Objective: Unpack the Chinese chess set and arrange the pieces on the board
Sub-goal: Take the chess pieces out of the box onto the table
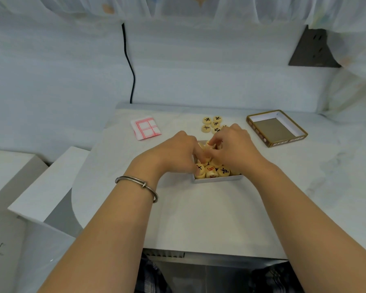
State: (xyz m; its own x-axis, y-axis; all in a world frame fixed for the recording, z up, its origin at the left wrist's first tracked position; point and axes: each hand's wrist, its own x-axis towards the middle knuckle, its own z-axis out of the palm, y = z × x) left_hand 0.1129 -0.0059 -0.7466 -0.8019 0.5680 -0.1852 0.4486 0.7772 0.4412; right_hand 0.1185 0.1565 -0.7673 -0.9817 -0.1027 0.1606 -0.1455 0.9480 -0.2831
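While the folded paper board [145, 127] waits unopened at upper centre-left, both hands dig into the box tray [217, 178] mid-frame: left hand [179, 153] and right hand [234, 148] pinching wooden pieces [211, 170] to lift out.

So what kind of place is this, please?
Probably an improvised recording corner, not a home: a small white table, walls draped in white sheeting, white foam blocks alongside, and a black cable.
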